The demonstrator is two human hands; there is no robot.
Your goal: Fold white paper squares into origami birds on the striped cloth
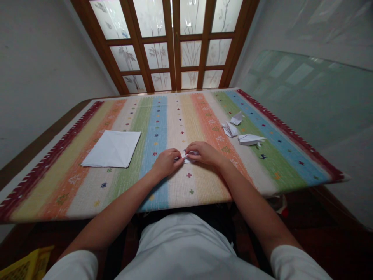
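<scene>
My left hand [166, 161] and my right hand [202, 151] meet at the middle of the striped cloth, fingers curled and pinched on a small folded piece of white paper [186, 157]. Most of that paper is hidden under my fingers. A stack of square white paper sheets [113, 148] lies flat to the left of my left hand. To the right of my right hand lie three folded paper figures: one [250, 139] nearest, one [229, 129] behind it, and one [236, 118] farthest.
The table carries a striped multicoloured cloth [163, 116] with red fringed edges. A glass sheet [305, 89] leans against the right wall. Wooden doors with frosted panes [171, 42] stand behind the table. A yellow object [23, 264] sits at the lower left.
</scene>
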